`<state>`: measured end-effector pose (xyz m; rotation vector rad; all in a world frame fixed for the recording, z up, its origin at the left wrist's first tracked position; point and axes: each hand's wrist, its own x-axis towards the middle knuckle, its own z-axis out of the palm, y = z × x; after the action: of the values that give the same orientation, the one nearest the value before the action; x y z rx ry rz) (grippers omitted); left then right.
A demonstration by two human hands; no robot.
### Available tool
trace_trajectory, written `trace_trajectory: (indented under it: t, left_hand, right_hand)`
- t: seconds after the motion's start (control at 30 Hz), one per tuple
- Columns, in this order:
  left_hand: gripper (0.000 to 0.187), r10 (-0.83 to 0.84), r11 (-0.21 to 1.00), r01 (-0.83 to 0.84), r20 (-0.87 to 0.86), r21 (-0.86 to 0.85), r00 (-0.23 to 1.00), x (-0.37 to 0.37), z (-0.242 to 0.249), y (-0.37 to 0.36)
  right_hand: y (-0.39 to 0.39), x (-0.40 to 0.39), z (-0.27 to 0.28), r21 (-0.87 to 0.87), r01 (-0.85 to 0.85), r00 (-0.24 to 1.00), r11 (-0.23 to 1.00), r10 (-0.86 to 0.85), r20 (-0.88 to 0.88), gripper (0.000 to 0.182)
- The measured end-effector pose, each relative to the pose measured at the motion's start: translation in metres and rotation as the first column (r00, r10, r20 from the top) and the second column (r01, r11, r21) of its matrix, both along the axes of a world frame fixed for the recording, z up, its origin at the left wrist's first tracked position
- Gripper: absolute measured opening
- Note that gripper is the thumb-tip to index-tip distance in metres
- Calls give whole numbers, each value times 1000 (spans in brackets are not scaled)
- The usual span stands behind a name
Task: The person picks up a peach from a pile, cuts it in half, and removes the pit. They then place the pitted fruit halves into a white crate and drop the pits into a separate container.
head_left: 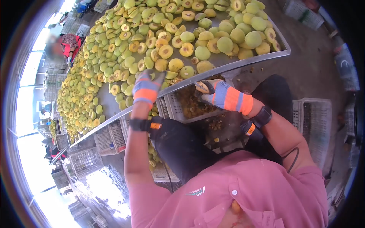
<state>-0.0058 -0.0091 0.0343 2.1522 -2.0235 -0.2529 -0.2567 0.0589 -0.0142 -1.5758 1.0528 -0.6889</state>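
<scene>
My left hand [147, 85], in an orange and grey work glove, is over the near edge of the metal table [235, 65]. Its fingers are smeared by motion beside halved yellow-green peaches [165, 51], and I cannot tell whether they hold one. My right hand [224, 95], gloved alike, is closed around a small oblong yellow-brown piece [203, 87] just in front of the rim. Below the hands, a plastic crate [175, 106] holds brownish pits and scraps [197, 104].
Peaches, many cut open, cover the table. More crates stand below its edge [108, 138] and at my right [315, 114]. Scraps [215, 124] lie on the floor between my legs. Another person [69, 45] works at the table's far left side.
</scene>
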Motion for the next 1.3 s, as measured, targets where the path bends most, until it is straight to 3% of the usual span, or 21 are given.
trace_trajectory:
  t: [0.03, 0.13, 0.2, 0.27, 0.3, 0.4, 0.43, 0.53, 0.57, 0.67, 0.7, 0.73, 0.8, 0.83, 0.87, 0.93, 1.03, 1.13, 1.23, 1.3]
  left_hand:
    - [68, -75, 997, 70, 221, 33, 972, -10, -16, -12]
    - [72, -150, 987, 129, 251, 98, 956, -27, -34, -19]
    - [63, -143, 990, 143, -8, 14, 990, -21, -42, -16]
    - [53, -155, 987, 134, -333, -84, 930, -7, -51, -6]
    - [55, -138, 990, 123, -561, -64, 816, -16, -28, 8]
    - [52, -120, 986, 164, -858, -43, 500, -17, -12, 31]
    - [51, -96, 986, 159, -933, -43, 347, -23, -11, 41]
    - [49, -150, 980, 187, -864, -66, 481, -40, -3, 55]
    - [48, 23, 987, 138, -915, 86, 403, -52, 8, 65]
    - [43, -154, 983, 149, -913, -105, 377, -65, -10, 67]
    - [32, 95, 988, 91, -948, 128, 304, -73, 8, 72]
    - [29, -168, 982, 154, -871, -108, 462, -73, 2, 70]
    - [26, -596, 790, 376, -463, -484, 656, -70, -22, 63]
    - [27, -634, 665, 420, -170, -618, 754, -70, -31, 60]
    - [25, -563, 778, 271, -438, -567, 701, -71, -41, 61]
    - [24, -306, 946, 32, -852, -324, 425, -80, -50, 62]
    - [27, -174, 980, -62, -961, -191, 214, -85, -48, 61]
    - [33, -138, 988, -38, -975, -147, 176, -89, -46, 62]
    - [32, -45, 996, -68, -997, -49, 59, -92, -47, 57]
    - [32, -178, 976, -81, -958, -200, 225, -91, -52, 53]
  right_hand:
    - [-1, -2, -1, 15, 2, 1000, 1000, -2, -20, 36]
    - [0, -5, 4, 22, 18, 999, 1000, -17, -41, 37]
    - [0, -10, 12, -38, 46, 999, 998, -46, 4, 36]
    - [0, -13, 23, 57, 91, 995, 994, -92, 24, 34]
    - [0, -12, 26, 102, 108, 993, 989, -112, 34, 33]
    - [-6, -7, 13, 89, 159, 985, 983, -151, -87, 29]
    - [-6, -4, 5, 51, 177, 983, 983, -175, -47, 28]
    - [-8, 8, -12, -19, 129, 980, 991, -125, 156, 28]
    - [-4, 10, -12, -26, 145, 968, 989, -137, 208, 28]
    - [0, 15, -19, 20, 92, 988, 996, -94, 125, 29]
    - [0, 16, -18, 35, 89, 987, 995, -93, 129, 30]
    - [0, 17, -17, 48, 85, 987, 995, -91, 135, 30]
    - [1, 18, -17, 76, 67, 987, 995, -77, 138, 31]
    - [2, 19, -17, 93, 51, 989, 994, -64, 136, 32]
    - [3, 20, -17, 110, 35, 990, 993, -50, 134, 32]
    - [7, 19, -9, -33, 89, 996, 995, -89, 4, 34]
    - [6, 14, 1, -134, 104, 974, 985, -128, -186, 37]
    - [4, 16, 0, -195, 75, 934, 978, -137, -329, 38]
    - [6, 18, 3, -246, 64, 896, 967, -164, -412, 37]
    - [5, 18, 5, -271, 31, 866, 962, -162, -474, 34]
